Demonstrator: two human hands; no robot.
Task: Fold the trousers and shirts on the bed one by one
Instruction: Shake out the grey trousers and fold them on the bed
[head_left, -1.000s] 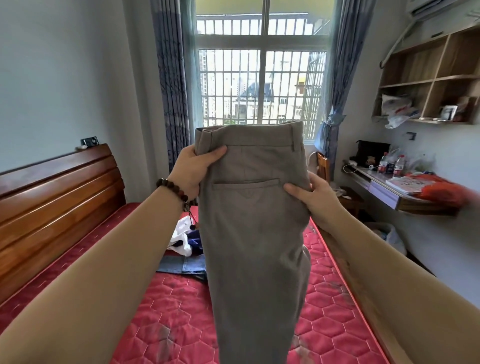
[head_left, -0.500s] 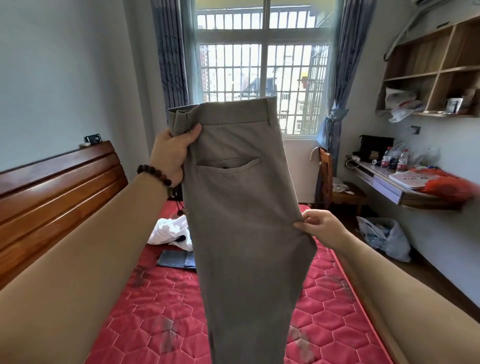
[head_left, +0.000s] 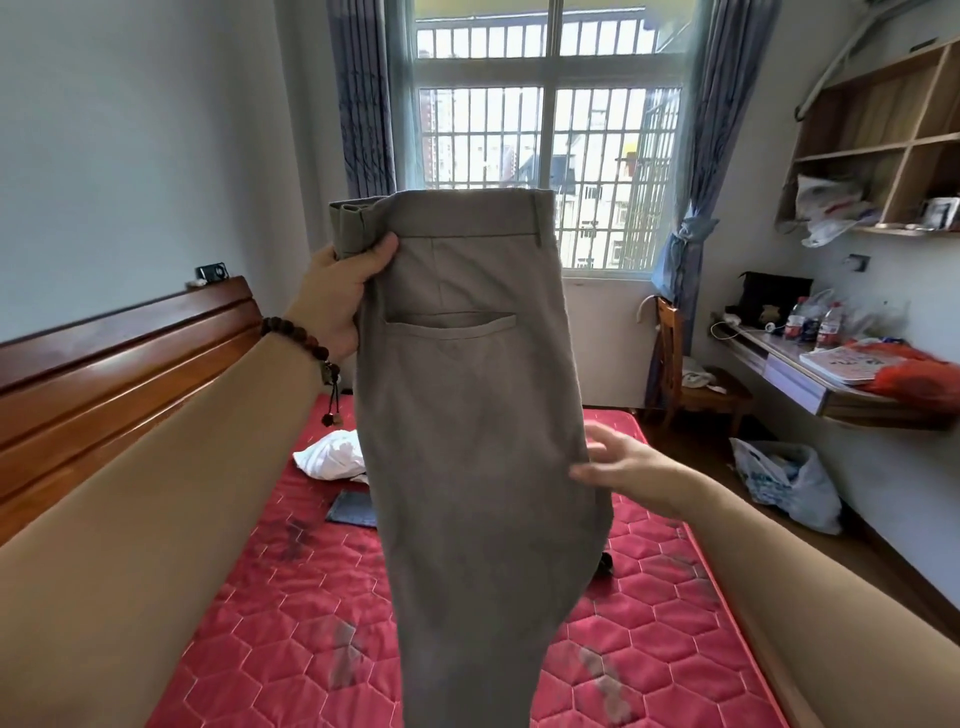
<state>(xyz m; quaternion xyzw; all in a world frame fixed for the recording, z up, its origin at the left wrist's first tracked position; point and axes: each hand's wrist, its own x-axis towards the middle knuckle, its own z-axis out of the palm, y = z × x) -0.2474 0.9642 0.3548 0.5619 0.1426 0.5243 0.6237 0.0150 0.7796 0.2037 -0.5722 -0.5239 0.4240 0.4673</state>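
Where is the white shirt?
In the head view the white shirt lies crumpled on the red bed, left of the hanging grey trousers, near the headboard and just beyond a folded blue garment.

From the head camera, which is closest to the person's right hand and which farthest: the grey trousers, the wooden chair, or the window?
From the right hand:
1. Grey trousers, right beside its fingers, held up in front.
2. Wooden chair, beyond, by the desk.
3. Window, on the far wall.

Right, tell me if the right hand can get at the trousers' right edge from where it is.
Probably yes: the right hand is open beside the grey trousers, nothing between them.
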